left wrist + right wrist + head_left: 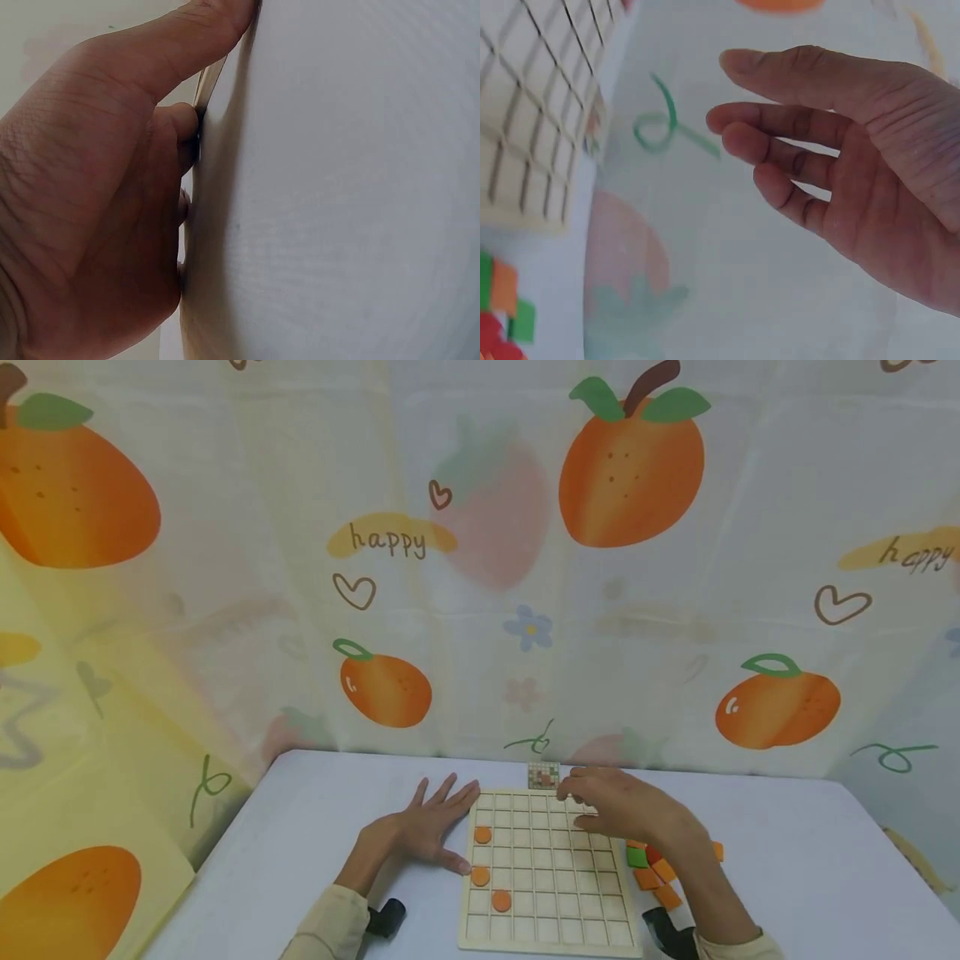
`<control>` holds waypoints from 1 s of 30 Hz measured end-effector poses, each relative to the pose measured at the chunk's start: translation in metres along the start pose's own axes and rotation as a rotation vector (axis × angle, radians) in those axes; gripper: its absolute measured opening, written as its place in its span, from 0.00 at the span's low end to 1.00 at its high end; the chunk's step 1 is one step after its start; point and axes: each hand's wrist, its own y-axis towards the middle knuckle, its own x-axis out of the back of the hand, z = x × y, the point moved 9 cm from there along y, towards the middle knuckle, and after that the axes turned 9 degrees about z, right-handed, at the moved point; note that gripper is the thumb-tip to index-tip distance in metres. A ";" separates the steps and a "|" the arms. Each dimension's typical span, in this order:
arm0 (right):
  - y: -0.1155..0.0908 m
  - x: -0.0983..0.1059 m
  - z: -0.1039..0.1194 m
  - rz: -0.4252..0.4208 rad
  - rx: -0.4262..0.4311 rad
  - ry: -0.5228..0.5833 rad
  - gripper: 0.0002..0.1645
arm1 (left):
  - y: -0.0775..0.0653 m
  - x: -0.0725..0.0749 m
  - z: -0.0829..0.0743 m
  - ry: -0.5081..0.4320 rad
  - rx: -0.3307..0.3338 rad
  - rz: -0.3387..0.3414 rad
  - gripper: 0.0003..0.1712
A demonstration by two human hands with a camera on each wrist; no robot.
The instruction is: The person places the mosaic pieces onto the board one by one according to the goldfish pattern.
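A wooden grid board [551, 952] lies on the table with three round orange pieces in its left part: one upper disc [482, 835], one middle disc [480, 876] and one lower disc [501, 901]. My left hand [435, 827] is spread flat beside the board, thumb and fingertips at its left edge. Over the board's far right corner hovers my right hand [626, 806]. Its fingers [739, 142] are loosely bent, the thumb stands apart, and nothing is between them in the right wrist view. A small patterned card [543, 775] sits just behind the board, near the right fingertips.
Several loose orange, green and red pieces [647, 878] lie right of the board, partly hidden under the right forearm. The white table [795, 860] ends at a fruit-printed curtain [465, 635]. Black wrist devices, such as the left one [387, 918], hang close above the table.
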 end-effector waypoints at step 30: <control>-0.042 -0.064 -0.157 0.116 -0.366 0.302 0.17 | 0.001 0.000 0.004 0.010 -0.005 -0.008 0.71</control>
